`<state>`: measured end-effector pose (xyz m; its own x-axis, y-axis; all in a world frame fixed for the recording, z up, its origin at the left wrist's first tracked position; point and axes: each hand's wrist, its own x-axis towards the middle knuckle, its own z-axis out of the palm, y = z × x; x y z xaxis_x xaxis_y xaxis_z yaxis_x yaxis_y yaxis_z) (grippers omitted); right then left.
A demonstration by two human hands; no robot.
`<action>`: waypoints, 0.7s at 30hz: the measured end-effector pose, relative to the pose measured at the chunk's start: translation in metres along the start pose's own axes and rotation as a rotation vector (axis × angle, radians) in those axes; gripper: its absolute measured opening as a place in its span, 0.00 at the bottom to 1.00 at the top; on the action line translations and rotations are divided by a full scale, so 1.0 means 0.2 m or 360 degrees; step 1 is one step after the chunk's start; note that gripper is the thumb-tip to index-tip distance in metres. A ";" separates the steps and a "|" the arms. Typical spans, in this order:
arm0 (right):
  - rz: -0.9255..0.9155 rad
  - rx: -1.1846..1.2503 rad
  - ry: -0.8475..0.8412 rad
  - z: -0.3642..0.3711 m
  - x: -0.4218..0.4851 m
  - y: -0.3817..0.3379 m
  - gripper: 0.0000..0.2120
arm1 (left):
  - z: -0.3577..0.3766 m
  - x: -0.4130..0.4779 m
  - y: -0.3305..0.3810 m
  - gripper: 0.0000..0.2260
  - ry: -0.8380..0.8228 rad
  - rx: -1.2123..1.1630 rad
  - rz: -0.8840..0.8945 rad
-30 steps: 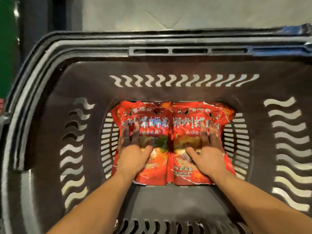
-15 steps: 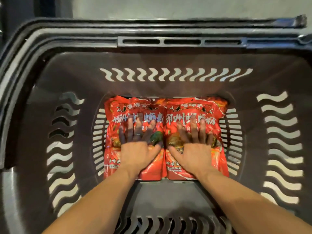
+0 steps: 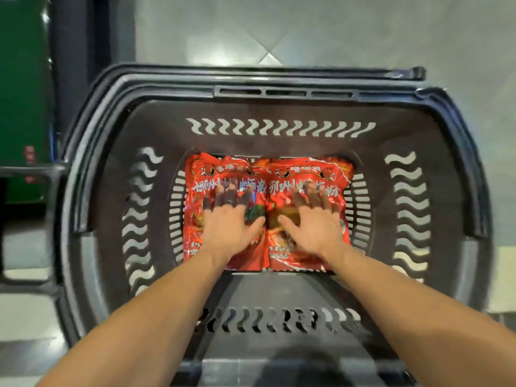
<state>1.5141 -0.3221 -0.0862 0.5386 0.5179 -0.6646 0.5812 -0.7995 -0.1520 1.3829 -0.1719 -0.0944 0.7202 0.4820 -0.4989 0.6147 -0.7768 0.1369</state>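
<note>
Two red noodle packets lie flat side by side on the floor of a dark plastic shopping basket (image 3: 279, 107). My left hand (image 3: 230, 222) rests on the left packet (image 3: 201, 177) with fingers spread and straight. My right hand (image 3: 312, 222) lies the same way on the right packet (image 3: 339, 177). Both palms cover the middle of the packets, and the fingertips look dark in the basket's shadow. Both forearms reach in over the near rim.
The basket has slotted walls and folded handles along its rim (image 3: 83, 169). It stands on a pale tiled floor (image 3: 279, 29). A green surface (image 3: 22, 93) and a dark upright (image 3: 72, 65) are at the far left.
The view has pulled back and up, so the basket looks smaller and more floor shows. Both hands stay flat on the packets, fingers spread a little wider than a second ago.
</note>
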 end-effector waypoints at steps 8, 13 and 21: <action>-0.0209 0.0220 0.0322 -0.86 -0.50 -0.21 0.35 | -0.95 -0.33 0.20 0.36 0.0187 -0.0213 0.0086; -0.0272 0.0031 0.0583 -1.62 -0.91 -0.38 0.38 | -1.78 -0.57 0.22 0.41 0.0344 -0.0023 0.0085; -0.0422 -0.0164 0.0860 -2.75 -1.70 -0.81 0.36 | -3.06 -1.28 0.16 0.39 0.0754 0.0138 -0.0061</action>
<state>1.5726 -0.2017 0.5675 0.5850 0.7981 -0.1443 0.7795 -0.6024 -0.1718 1.4152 -0.0720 0.5623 0.7771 0.6270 -0.0549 0.6292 -0.7760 0.0438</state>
